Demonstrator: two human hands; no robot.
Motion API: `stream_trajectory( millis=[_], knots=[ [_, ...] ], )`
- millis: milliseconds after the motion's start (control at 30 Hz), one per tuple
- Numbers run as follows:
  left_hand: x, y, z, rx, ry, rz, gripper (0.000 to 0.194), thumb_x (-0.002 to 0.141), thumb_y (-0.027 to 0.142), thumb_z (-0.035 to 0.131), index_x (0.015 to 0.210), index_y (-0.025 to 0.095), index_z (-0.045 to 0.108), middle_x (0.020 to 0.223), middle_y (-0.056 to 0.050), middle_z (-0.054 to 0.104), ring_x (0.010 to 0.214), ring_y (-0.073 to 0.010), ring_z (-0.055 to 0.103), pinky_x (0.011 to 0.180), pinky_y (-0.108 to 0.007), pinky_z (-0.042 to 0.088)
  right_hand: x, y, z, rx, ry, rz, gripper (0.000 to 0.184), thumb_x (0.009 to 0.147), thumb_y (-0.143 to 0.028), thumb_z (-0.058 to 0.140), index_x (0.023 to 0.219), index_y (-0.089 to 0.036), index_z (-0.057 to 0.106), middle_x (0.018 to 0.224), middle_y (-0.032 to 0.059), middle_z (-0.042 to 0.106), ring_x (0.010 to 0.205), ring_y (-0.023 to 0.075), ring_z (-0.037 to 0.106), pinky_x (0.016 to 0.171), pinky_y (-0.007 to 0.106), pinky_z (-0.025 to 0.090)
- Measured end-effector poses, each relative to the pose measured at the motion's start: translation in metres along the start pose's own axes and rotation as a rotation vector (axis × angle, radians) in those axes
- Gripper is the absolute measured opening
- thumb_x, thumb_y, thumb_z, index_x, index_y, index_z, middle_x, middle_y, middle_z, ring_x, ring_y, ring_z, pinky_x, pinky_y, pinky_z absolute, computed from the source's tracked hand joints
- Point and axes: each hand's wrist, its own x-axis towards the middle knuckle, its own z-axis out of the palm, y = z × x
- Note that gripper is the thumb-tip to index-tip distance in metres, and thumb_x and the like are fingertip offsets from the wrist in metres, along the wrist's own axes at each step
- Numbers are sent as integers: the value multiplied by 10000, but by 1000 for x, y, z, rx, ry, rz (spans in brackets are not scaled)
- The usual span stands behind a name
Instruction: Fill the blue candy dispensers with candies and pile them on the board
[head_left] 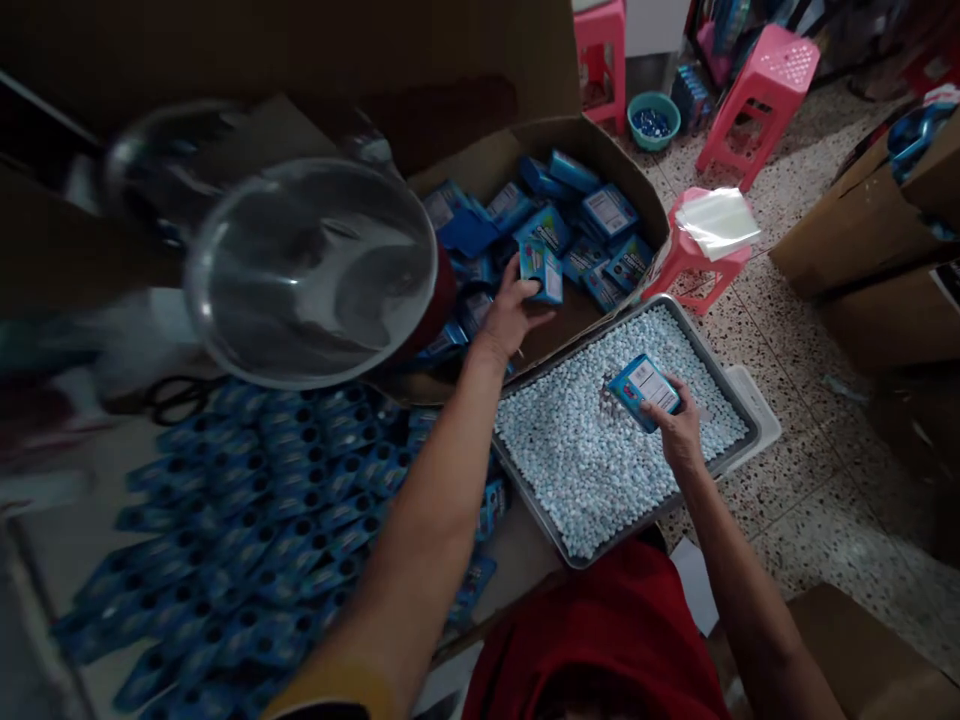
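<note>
My left hand [508, 318] reaches over the cardboard box and grips a small blue box [541, 271] between thumb and fingers. More blue boxes [611, 212] lie jumbled inside that carton. On the right, my right hand [681, 428] holds another blue box [643, 390] with its white printed panel facing up. It hangs just above a metal tray [742, 445] filled with small white and pale blue pellets [592, 480]. Whether this box touches the pellets I cannot tell.
A big metal bowl [225, 330] stands left of the carton [656, 180]. Many blue boxes with round dark openings [300, 500] cover the table, near black scissors [180, 398]. Pink stools [780, 75], a turquoise basin [654, 105] and cardboard boxes [847, 220] stand on the speckled floor.
</note>
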Motion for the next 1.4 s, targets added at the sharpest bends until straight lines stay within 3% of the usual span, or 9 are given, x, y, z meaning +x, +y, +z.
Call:
stream_trajectory(
  millis=[267, 400, 567, 700, 800, 1000, 1100, 1200, 1400],
  knots=[
    [-101, 42, 12, -473, -232, -44, 571, 828, 664, 580, 1210, 246, 648, 1404, -132, 709, 1423, -452, 603, 1018, -717, 591, 3, -80, 1, -326, -135, -371, 561, 691, -305, 897, 1198, -258, 662, 1058, 15, 747, 962, 220, 709, 908, 370, 583],
    [-141, 30, 28, -547, -188, -121, 706, 811, 799, 610, 1242, 244, 679, 1407, -151, 716, 1403, -463, 614, 1012, -714, 589, 0, -98, 2, -599, -211, -516, 468, 728, -215, 826, 1186, -272, 746, 1089, 30, 777, 1016, 259, 699, 950, 428, 569],
    [-173, -3, 50, -562, -48, -172, 400, 658, 485, 852, 921, 213, 721, 1111, -90, 784, 1183, -348, 727, 1018, -583, 622, -15, -111, -10, -762, -459, -628, 435, 825, -193, 808, 1240, -315, 765, 1107, 35, 791, 1053, 279, 687, 979, 461, 540],
    [-185, -13, 49, -308, 45, -116, 256, 729, 445, 790, 809, 211, 721, 1038, -45, 759, 1070, -267, 737, 968, -444, 625, -18, -129, -23, -712, -697, -593, 359, 838, -320, 880, 1176, -290, 763, 1064, 29, 753, 973, 237, 686, 875, 382, 541],
    [-193, -13, 45, -108, -56, -77, 258, 785, 455, 762, 779, 200, 727, 931, -46, 748, 1027, -258, 725, 930, -373, 591, -16, -136, -19, -689, -816, -574, 391, 797, -418, 933, 1116, -272, 758, 1042, 17, 738, 924, 207, 677, 829, 343, 539],
    [-217, -28, 52, -308, -343, -83, 818, 678, 797, 857, 1183, 180, 672, 1178, -99, 756, 1189, -345, 699, 1003, -410, 566, -15, -117, -2, -682, -758, -458, 546, 631, -455, 1025, 1001, -236, 688, 993, 25, 704, 885, 209, 656, 746, 340, 547],
    [-229, -40, 57, -272, -302, -91, 944, 472, 545, 1069, 1209, 203, 589, 1206, -84, 740, 1181, -328, 708, 995, -395, 577, -12, -105, -2, -652, -741, -414, 534, 615, -463, 1021, 939, -242, 658, 969, 18, 651, 877, 204, 630, 727, 345, 555],
    [-236, -47, 57, -299, -233, -133, 854, 490, 366, 1077, 1174, 204, 593, 1200, -66, 753, 1099, -273, 740, 960, -364, 594, -10, -91, -5, -578, -704, -386, 542, 588, -443, 1034, 932, -255, 658, 1025, 26, 632, 910, 206, 618, 755, 358, 574],
    [-248, -50, 81, -577, 35, -176, 542, 667, 494, 924, 1034, 186, 670, 991, -54, 778, 870, -232, 740, 826, -367, 612, -46, -41, -9, -47, -551, 80, 898, 537, -474, 1056, 1311, -345, 620, 1360, 45, 686, 1254, 266, 668, 1007, 403, 606]
  ],
)
